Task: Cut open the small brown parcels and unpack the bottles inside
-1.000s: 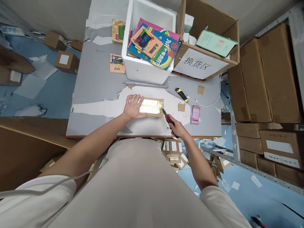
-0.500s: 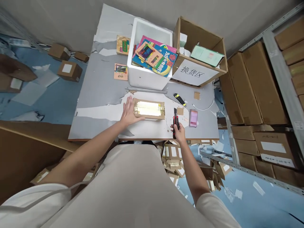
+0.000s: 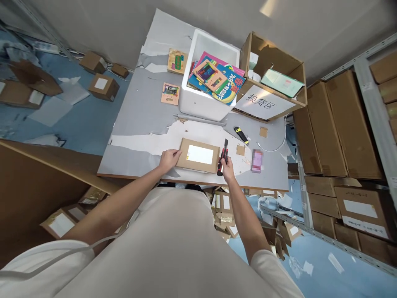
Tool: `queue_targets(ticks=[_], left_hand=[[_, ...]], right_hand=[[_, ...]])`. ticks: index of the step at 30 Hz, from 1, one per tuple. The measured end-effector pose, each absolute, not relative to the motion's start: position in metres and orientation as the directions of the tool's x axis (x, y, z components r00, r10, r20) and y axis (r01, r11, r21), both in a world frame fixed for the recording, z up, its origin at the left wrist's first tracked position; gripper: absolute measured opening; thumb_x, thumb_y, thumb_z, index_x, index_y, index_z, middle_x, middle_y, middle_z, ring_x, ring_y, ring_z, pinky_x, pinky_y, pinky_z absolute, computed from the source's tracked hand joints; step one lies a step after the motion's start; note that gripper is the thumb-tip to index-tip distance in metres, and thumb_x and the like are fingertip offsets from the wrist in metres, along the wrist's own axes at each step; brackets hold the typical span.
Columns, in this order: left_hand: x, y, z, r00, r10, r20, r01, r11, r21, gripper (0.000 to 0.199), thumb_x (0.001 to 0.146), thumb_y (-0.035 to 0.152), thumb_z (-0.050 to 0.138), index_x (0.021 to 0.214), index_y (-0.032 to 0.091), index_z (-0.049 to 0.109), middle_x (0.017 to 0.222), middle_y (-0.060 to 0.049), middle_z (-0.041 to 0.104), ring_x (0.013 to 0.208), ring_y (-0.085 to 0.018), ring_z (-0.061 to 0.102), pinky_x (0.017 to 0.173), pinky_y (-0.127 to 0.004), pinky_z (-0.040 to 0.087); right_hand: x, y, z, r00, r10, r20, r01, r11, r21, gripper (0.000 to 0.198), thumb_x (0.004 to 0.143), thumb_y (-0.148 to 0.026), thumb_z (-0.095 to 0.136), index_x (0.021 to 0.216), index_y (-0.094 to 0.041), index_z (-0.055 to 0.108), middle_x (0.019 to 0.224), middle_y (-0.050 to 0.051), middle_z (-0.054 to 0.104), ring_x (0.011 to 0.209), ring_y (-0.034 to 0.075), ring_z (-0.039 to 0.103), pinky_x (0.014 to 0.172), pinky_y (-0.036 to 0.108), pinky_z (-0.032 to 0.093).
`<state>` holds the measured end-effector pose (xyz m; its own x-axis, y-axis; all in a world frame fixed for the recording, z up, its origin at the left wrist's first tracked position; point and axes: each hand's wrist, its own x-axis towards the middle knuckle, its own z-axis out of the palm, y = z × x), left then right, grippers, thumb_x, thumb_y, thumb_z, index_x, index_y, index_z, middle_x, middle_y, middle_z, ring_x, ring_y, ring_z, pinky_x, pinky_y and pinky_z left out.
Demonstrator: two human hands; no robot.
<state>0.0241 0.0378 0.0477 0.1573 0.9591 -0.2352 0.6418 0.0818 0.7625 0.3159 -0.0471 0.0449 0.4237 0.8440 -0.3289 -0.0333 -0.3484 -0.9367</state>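
A brown cardboard box (image 3: 182, 150) with a white label on its upper face lies near the table's front edge. At its left end my left hand (image 3: 170, 160) pinches the edge between thumb and curled fingers. My right hand (image 3: 227, 169) is wrapped round a red and black utility knife (image 3: 225, 155), just off the box's right end; the knife's tip points away from me. Farther right on the table lie a black and yellow cutter (image 3: 241, 135), a small cardboard scrap (image 3: 240, 150) and a pink phone-like thing (image 3: 257, 160), which is blurred out.
A white foam box (image 3: 201, 105) with several books stands at the back, beside an open carton (image 3: 297, 85) bearing a handwritten sign. Two small books lie left of it. Shelves with cartons (image 3: 338, 120) flank the right; boxes and paper litter the floor (image 3: 102, 111).
The box has been turned over: its taped face is gone from view and a labelled face shows. My left hand went from lying spread on it to pinching its edge. The knife is nearer the box.
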Motion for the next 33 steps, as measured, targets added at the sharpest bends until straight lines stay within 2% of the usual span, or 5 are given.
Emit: queue_targets(ticks=[6, 12, 21, 29, 33], left_hand=[[0.013, 0.027, 0.033, 0.227, 0.94, -0.256, 0.615, 0.065, 0.786, 0.043, 0.088, 0.04, 0.041, 0.113, 0.02, 0.07, 0.112, -0.006, 0.071, 0.105, -0.026, 0.065, 0.094, -0.035, 0.048], [-0.015, 0.005, -0.007, 0.338, 0.865, -0.371, 0.575, 0.122, 0.809, 0.071, 0.069, 0.026, 0.06, 0.138, 0.012, 0.049, 0.13, -0.012, 0.061, 0.118, -0.028, 0.058, 0.103, -0.038, 0.044], [0.004, -0.013, -0.013, 0.294, 0.879, -0.374, 0.269, 0.299, 0.915, 0.082, 0.063, 0.059, 0.07, 0.13, 0.014, 0.055, 0.127, -0.011, 0.063, 0.119, -0.028, 0.057, 0.106, -0.043, 0.042], [0.018, 0.01, 0.056, 0.121, 0.963, -0.241, 0.594, 0.124, 0.795, 0.048, 0.084, 0.058, 0.048, 0.095, 0.018, 0.072, 0.081, -0.005, 0.072, 0.078, -0.021, 0.065, 0.078, -0.031, 0.051], [0.032, 0.016, 0.065, 0.163, 0.972, -0.169, 0.659, 0.02, 0.751, 0.054, 0.078, 0.055, 0.06, 0.117, 0.017, 0.063, 0.099, -0.009, 0.07, 0.093, -0.025, 0.064, 0.086, -0.035, 0.05]], right_hand=[[0.311, -0.061, 0.04, 0.428, 0.853, -0.297, 0.027, -0.341, -0.94, 0.039, 0.076, -0.048, 0.06, 0.103, -0.02, 0.054, 0.105, 0.006, 0.066, 0.091, 0.016, 0.061, 0.081, 0.032, 0.049], [0.301, -0.096, 0.029, 0.447, 0.768, -0.459, -0.179, -0.426, -0.887, 0.04, 0.066, -0.038, 0.067, 0.096, -0.022, 0.046, 0.088, -0.002, 0.064, 0.054, 0.009, 0.055, 0.054, 0.026, 0.047], [0.278, -0.098, 0.033, 0.483, 0.736, -0.474, -0.173, -0.451, -0.876, 0.046, 0.056, -0.031, 0.071, 0.092, -0.022, 0.045, 0.064, -0.01, 0.056, 0.049, 0.009, 0.05, 0.051, 0.024, 0.045], [0.304, -0.047, 0.077, 0.531, 0.796, -0.291, 0.075, -0.386, -0.919, 0.036, 0.067, -0.046, 0.068, 0.085, -0.021, 0.049, 0.065, -0.007, 0.055, 0.05, 0.009, 0.051, 0.051, 0.024, 0.045], [0.312, -0.024, 0.08, 0.524, 0.808, -0.269, 0.259, -0.452, -0.854, 0.035, 0.071, -0.05, 0.064, 0.085, -0.021, 0.051, 0.061, -0.005, 0.054, 0.052, 0.013, 0.052, 0.053, 0.026, 0.045]])
